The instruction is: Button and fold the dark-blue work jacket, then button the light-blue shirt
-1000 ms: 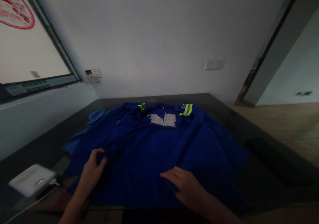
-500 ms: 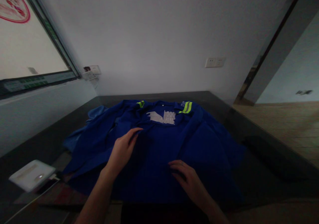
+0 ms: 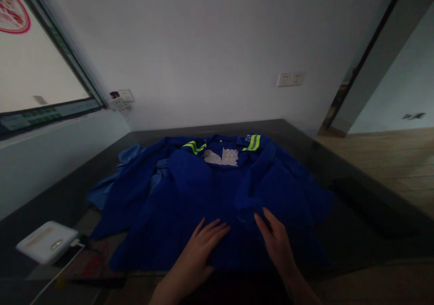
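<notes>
White device (image 3: 49, 241) and cable (image 3: 57, 275) at your left, light-blue cloth (image 3: 98, 196) beside the sleeve, black object (image 3: 369, 210) rightward, blue jacket (image 3: 217, 196) spread rumpled on the dark table (image 3: 291, 135) before you, yellow-green bands (image 3: 255, 143), your left hand (image 3: 202, 246) open over it, right hand's (image 3: 275, 235) grip unclear.

Jacket (image 3: 200, 196): cloth, matt, softly creased. Bands (image 3: 253, 142): tape-like, smooth-looking. Table (image 3: 288, 131): smooth, faint sheen. Box (image 3: 42, 241): plastic, smooth. Sockets (image 3: 290, 79): plastic, smooth. Wall (image 3: 203, 47): matt, paint-like. Floor (image 3: 376, 156): wood-look planks, low sheen.
</notes>
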Demonstrator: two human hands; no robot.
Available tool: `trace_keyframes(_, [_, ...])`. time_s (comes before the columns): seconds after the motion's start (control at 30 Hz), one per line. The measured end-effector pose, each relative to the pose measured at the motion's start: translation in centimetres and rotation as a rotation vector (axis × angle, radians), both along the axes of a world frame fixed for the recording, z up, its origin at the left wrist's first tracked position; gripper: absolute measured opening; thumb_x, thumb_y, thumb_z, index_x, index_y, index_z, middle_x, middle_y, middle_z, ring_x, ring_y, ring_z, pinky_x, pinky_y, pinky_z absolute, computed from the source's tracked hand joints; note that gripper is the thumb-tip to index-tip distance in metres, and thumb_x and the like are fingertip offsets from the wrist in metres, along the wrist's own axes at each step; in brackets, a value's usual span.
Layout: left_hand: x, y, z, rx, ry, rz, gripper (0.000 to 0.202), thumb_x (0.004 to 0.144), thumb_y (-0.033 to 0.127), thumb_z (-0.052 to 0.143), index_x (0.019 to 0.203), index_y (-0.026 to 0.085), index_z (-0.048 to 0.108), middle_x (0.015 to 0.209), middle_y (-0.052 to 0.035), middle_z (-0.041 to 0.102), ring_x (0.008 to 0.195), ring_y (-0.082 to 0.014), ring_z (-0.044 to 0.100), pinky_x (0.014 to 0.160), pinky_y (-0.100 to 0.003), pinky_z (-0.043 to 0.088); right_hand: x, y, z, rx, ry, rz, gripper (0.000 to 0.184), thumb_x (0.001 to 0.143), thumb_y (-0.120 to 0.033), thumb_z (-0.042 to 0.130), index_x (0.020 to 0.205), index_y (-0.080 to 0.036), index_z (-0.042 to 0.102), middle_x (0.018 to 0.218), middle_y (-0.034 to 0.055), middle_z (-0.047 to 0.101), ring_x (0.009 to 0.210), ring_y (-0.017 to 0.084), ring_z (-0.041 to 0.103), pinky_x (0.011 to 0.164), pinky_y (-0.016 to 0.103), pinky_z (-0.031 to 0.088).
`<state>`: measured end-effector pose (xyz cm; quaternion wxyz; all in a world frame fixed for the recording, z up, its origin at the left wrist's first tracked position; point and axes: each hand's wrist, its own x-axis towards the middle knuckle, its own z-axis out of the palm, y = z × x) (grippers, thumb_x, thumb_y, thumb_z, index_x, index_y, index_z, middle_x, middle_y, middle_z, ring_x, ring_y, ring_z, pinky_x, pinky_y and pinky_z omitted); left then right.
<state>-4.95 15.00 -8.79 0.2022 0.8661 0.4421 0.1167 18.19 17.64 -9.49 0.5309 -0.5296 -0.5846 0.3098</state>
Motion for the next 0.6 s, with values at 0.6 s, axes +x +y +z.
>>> trace_keyframes(0.6, [-7.3,-0.6,0.2,0.137,-0.03,0.242,0.06,0.084,0.047,0.055,0.14,0.032,0.039,0.149,-0.0062,0.035,0.135,-0.0267,0.036,0.109,-0.05,0.033,0.5,-1.7,2.8,0.025,-0.519,0.809,0.04,0.084,-0.05,0.058,0.115,-0.025,0.065,0.124,0.0078,0.062,0.114,0.025,0.054,0.098,0.041,0.043])
